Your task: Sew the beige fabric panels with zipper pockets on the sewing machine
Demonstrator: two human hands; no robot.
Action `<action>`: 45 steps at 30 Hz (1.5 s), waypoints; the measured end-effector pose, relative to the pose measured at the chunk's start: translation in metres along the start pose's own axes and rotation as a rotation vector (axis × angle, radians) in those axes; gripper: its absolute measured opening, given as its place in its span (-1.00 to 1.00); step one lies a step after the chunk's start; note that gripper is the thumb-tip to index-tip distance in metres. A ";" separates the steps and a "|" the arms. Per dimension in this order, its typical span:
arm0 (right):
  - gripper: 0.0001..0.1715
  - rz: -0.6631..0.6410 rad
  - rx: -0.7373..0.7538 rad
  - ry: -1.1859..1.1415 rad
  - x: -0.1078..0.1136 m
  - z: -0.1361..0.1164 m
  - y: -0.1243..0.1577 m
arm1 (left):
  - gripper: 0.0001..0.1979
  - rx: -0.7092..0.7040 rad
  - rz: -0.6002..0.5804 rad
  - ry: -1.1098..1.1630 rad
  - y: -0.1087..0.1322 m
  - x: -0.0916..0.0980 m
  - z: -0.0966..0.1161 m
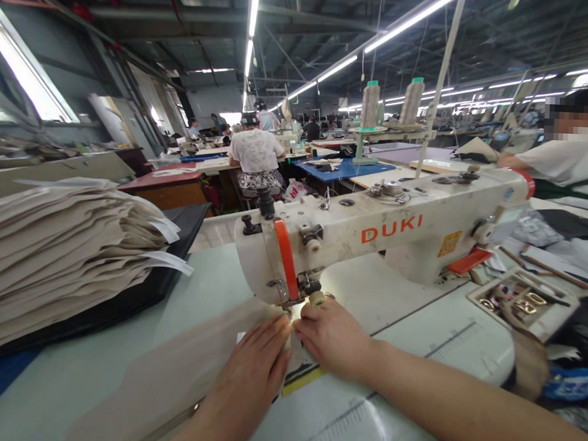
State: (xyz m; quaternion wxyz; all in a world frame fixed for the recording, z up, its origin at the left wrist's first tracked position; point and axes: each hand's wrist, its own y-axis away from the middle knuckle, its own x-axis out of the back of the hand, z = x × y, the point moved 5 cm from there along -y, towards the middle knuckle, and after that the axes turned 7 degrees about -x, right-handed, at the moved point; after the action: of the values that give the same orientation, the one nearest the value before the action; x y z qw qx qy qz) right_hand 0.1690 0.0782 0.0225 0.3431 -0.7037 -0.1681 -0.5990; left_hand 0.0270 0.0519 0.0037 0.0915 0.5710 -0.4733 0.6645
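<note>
Left hand [253, 375]: lying flat on the beige cloth [170, 377], fingers extended, unclenched, grasping nothing.

Right hand [332, 336]: resting on the same cloth opposite the left hand, fingers lightly bent, pressing down with no visible pinch.

Cloth: spread on the machine table [417, 310], one end beneath the sewing machine [371, 233], with a yellow-and-black strip [301, 377] showing below the fingertips.

Progress: no finished stitching can be made out; a stack of beige pieces [63, 256] with white paper slips [168, 262] sits at left.

Hidden: the needle and the cloth beneath it are masked by fingertips and glare.

Nearby: a tray of metal buckles [524, 302] at right, its contents hard to make out; a co-worker [564, 161] beyond it.
</note>
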 end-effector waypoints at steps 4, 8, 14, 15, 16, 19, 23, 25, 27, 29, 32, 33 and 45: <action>-0.81 0.001 -0.005 -0.001 -0.001 0.000 0.000 | -0.65 0.014 -0.020 0.017 -0.001 0.000 0.000; -0.81 0.003 -0.010 -0.007 -0.001 -0.001 0.002 | -0.65 -0.010 -0.019 -0.012 -0.002 0.001 0.001; -0.81 -0.014 -0.012 -0.010 0.000 -0.003 0.002 | -0.65 -0.019 -0.039 -0.044 -0.003 0.001 0.002; -0.81 -0.017 -0.014 -0.009 0.001 -0.003 0.002 | -0.64 -0.013 -0.044 -0.047 -0.003 0.001 0.002; -0.81 -0.019 -0.016 -0.007 0.001 -0.003 0.002 | -0.64 -0.008 -0.048 -0.049 -0.003 0.001 0.002; -0.81 -0.020 -0.019 -0.001 0.002 -0.003 0.001 | -0.62 0.008 -0.065 -0.030 -0.003 0.000 0.001; -0.82 -0.007 -0.014 0.005 0.000 -0.002 0.001 | -0.64 0.066 -0.112 0.023 -0.004 -0.003 -0.008; -0.82 0.000 -0.014 0.006 -0.002 -0.001 0.001 | -0.65 0.090 -0.119 0.040 -0.005 -0.006 -0.013; -0.82 0.003 -0.016 0.002 -0.003 0.000 0.001 | -0.66 0.107 -0.118 0.054 -0.007 -0.009 -0.019; -0.82 0.002 -0.023 -0.004 -0.004 0.001 0.001 | -0.67 0.113 -0.123 0.064 -0.010 -0.012 -0.022; -0.81 0.003 -0.033 -0.014 -0.002 0.002 0.001 | -0.67 0.124 -0.143 0.079 -0.013 -0.013 -0.023; -0.79 0.007 -0.034 -0.020 -0.001 0.002 0.002 | -0.67 0.135 -0.149 0.086 -0.011 -0.011 -0.023; -0.73 0.104 0.074 -0.226 -0.003 0.001 0.014 | -0.27 0.324 -0.014 -0.125 0.064 0.077 0.018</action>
State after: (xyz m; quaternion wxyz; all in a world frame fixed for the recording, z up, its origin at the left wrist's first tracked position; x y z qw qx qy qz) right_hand 0.1784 0.0697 0.0158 0.3780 -0.7615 -0.1910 -0.4906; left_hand -0.0287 -0.0276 0.0332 -0.0267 0.6218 -0.3608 0.6946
